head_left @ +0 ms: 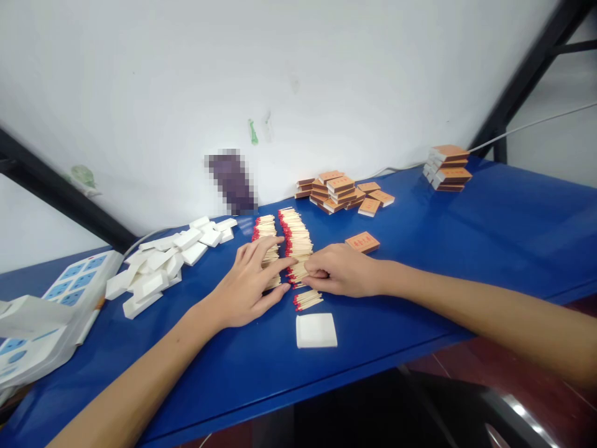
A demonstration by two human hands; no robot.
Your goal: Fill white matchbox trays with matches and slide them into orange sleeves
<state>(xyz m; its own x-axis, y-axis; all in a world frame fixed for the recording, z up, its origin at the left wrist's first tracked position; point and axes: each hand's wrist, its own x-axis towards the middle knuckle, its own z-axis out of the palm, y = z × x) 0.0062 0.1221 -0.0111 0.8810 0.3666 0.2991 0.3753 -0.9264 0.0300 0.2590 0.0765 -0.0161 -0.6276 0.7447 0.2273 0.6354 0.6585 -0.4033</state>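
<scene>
Two long rows of red-tipped matches (295, 231) lie side by side, heads to the left. My left hand (249, 280) rests across the left row of matches (265, 225), fingers spread and fingertips at the heads of the right row. At the tail ends of the right row is my right hand (342, 270), its fingers curled in; whether anything is pinched there is hidden. A small separate group of matches (308, 300) lies just nearer to me. Below it sits a white matchbox tray (316, 330).
White matchbox trays (156, 261) are heaped at left, beside a white power strip (88, 274). Orange matchboxes (338, 186) are piled at the wall, with a stack of matchboxes (450, 168) farther right. One orange matchbox (362, 242) lies behind my right hand. The blue table (261, 386) ends in front.
</scene>
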